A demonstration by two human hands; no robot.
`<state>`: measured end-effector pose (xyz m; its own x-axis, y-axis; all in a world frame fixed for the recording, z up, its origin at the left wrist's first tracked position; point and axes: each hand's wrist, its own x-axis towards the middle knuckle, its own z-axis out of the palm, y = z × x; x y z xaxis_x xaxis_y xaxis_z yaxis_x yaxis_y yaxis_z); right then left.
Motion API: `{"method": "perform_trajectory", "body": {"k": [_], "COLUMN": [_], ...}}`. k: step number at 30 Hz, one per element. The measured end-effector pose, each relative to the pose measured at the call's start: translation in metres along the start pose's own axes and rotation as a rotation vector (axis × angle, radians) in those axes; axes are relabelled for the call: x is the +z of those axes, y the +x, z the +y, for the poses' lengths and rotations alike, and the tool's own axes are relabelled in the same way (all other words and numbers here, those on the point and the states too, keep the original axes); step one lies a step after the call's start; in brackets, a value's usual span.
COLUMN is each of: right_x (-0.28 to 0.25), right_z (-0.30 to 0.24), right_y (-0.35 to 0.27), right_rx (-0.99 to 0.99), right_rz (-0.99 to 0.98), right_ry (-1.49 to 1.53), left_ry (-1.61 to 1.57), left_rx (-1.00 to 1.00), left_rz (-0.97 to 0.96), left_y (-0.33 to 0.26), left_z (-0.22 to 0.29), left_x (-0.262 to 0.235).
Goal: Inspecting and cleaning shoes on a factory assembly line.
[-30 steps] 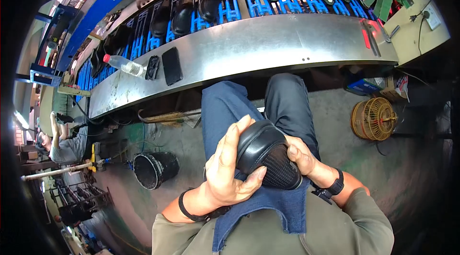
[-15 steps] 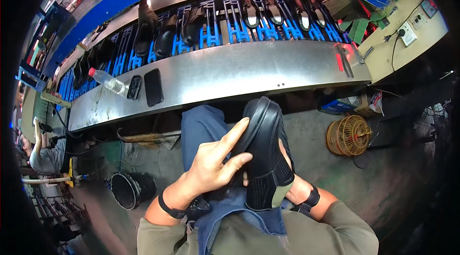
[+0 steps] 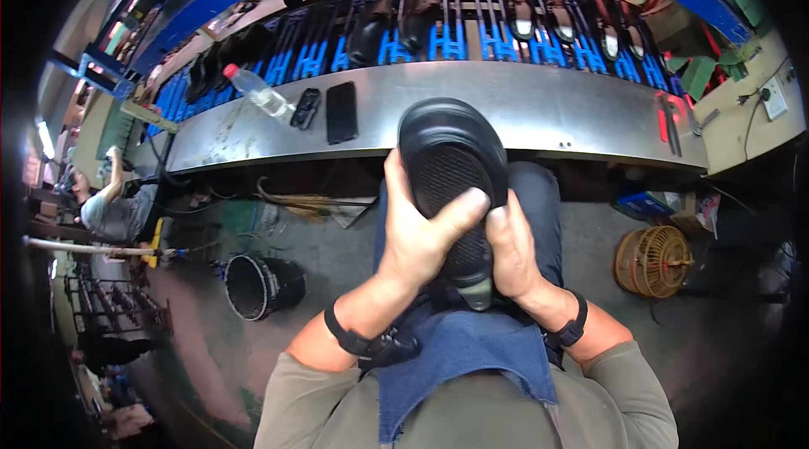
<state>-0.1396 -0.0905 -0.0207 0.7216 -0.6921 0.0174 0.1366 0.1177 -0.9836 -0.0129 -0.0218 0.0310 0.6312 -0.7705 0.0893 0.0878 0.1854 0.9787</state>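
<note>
The shoe (image 3: pixel 453 130) is black, its sole (image 3: pixel 447 177) finely cross-hatched, with a pale grey-green patch (image 3: pixel 477 294) at one end. The apron (image 3: pixel 463 354) is dark blue, the shirt (image 3: pixel 312 407) olive, the tabletop (image 3: pixel 438 85) silver, the phone (image 3: pixel 342 113) black, and the bottle (image 3: pixel 258 95) clear with a red cap (image 3: pixel 230 70).

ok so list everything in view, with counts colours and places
Metal bench: one, silvery, across the upper middle
Held shoe: one, black, centre
Bottle: one, clear, red cap, bench's left
Small object: one, black, beside bottle
Phone: one, black, on bench
Stands: many, blue, behind bench
Black shoes: several, black, stands' left half
Pale-lined shoes: four, dark outside, stands' right half
Bucket: one, black, floor left
Round cage: one, tan, floor right
Co-worker: one, grey top, far left
Edge clutter: uncountable, blurred
Wristbands: two, black, one per wrist
Left hand: one, bare, gripping held shoe's left
Right hand: one, bare, its right
</note>
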Motion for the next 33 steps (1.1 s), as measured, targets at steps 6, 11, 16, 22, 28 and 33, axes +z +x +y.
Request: {"method": "perform_trajectory", "body": {"k": [6, 11, 16, 22, 28, 33], "right_x": [-0.018, -0.002, 0.0, -0.007, -0.028, -0.011], "right_z": [-0.028, -0.069, -0.074, -0.072, -0.051, -0.05], "right_y": [-0.007, 0.042, 0.052, 0.049, 0.062, 0.036], "right_rx": [-0.071, -0.303, -0.284, -0.404, -0.188, -0.485], "right_rz": [-0.555, -0.418, -0.622, -0.651, -0.726, -0.569], "right_ry": [-0.471, -0.674, -0.612, -0.649, -0.293, -0.754], "left_ry": [-0.613, -0.705, -0.55, 0.089, 0.131, 0.08], "left_rx": [-0.302, -0.348, -0.341, 0.054, -0.006, -0.096], "left_rz": [-0.157, -0.253, -0.319, -0.121, -0.124, -0.11], "left_y": [-0.003, -0.032, -0.038, -0.019, -0.022, -0.02], "left_z": [-0.028, -0.034, -0.036, -0.011, -0.004, -0.023], "left_x": [-0.089, -0.084, -0.07, -0.064, -0.055, -0.054]}}
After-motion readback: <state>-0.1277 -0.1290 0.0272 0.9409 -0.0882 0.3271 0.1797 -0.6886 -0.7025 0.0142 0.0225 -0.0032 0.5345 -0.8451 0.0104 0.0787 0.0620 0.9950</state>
